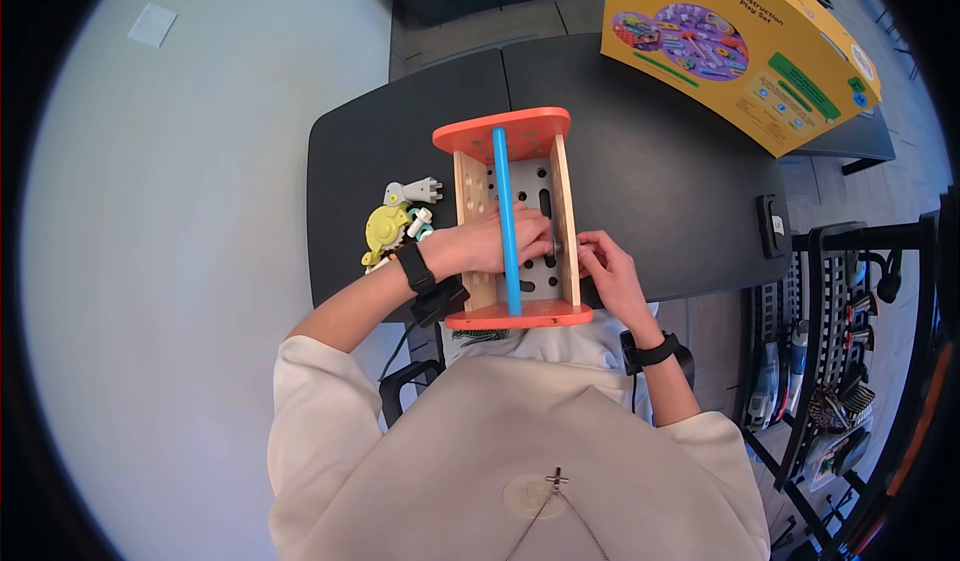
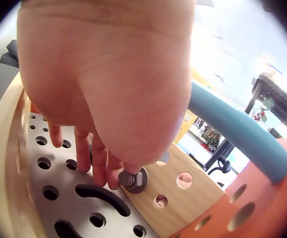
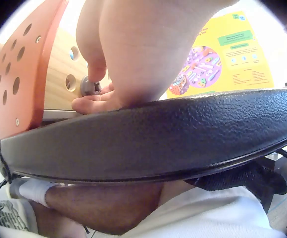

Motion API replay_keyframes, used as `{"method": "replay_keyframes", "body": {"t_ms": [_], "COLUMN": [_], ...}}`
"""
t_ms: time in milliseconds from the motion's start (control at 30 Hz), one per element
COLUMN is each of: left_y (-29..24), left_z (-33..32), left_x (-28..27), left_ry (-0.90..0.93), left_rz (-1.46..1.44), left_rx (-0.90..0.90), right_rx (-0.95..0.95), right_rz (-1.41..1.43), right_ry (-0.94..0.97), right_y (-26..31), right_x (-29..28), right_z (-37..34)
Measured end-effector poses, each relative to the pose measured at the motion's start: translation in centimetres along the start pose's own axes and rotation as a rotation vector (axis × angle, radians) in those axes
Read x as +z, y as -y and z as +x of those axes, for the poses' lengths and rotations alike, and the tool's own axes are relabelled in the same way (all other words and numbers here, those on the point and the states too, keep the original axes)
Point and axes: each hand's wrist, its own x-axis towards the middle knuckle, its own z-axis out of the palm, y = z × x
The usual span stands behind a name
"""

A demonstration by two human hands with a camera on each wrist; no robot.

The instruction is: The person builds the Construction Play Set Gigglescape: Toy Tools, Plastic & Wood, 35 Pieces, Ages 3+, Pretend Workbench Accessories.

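A wooden toolbox with orange ends [image 1: 503, 131], a blue bar [image 1: 507, 223] and a grey perforated base [image 2: 50, 168] stands on the table. My left hand [image 1: 500, 238] reaches under the bar into it; its fingertips hold a grey bolt with a nut or washer [image 2: 133, 180] against the inner face of the wooden side panel [image 2: 183, 193]. Outside that same panel, my right hand [image 1: 612, 271] has thumb and fingers around a grey round piece [image 3: 91, 87] at one of the holes. The tips of the left fingers are partly hidden.
Left of the toolbox lie a yellow-green toy piece [image 1: 384, 229], a grey claw-shaped piece [image 1: 411, 193] and small white and teal parts. A large yellow box [image 1: 740, 51] stands at the back right of the dark table [image 1: 670, 211]. A black device [image 1: 771, 226] lies by the right edge.
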Motion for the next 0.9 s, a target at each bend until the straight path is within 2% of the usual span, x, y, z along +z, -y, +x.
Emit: {"method": "replay_keyframes", "body": {"t_ms": [67, 233, 267, 333, 433, 567, 733, 867, 900], "left_y": [-0.4, -1.1, -0.7, 0.3, -0.7, -0.7, 0.3, -0.6, -1.0], "left_z": [-0.1, 0.1, 0.2, 0.5, 0.0, 0.1, 0.4, 0.1, 0.1], "left_x": [-0.5, -0.7, -0.4, 0.5, -0.6, -0.5, 0.5, -0.8, -1.1], "left_ry": [-0.007, 0.020, 0.019, 0.020, 0.011, 0.008, 0.034, 0.050, 0.059], "left_rz": [-0.035, -0.114, -0.114, 0.048, -0.103, -0.117, 0.034, -0.076, -0.093], "left_rx": [0.028, -0.123, -0.124, -0.003, -0.015, -0.061, -0.018, -0.010, -0.060], "right_rx": [0.000, 0.000, 0.002, -0.001, -0.008, -0.016, -0.017, -0.022, -0.022], "right_rz": [-0.004, -0.016, -0.015, -0.021, -0.032, -0.049, -0.053, -0.052, -0.052], "right_ry": [-0.003, -0.004, -0.003, -0.003, -0.007, -0.011, -0.025, -0.029, -0.029], "right_y": [-0.1, 0.0, 0.1, 0.1, 0.2, 0.0, 0.0, 0.0, 0.0], "right_x": [-0.1, 0.0, 0.0, 0.0, 0.0, 0.0, 0.3, 0.3, 0.3], "right_z": [0.0, 0.0, 0.0, 0.1, 0.0, 0.1, 0.1, 0.1, 0.1]}}
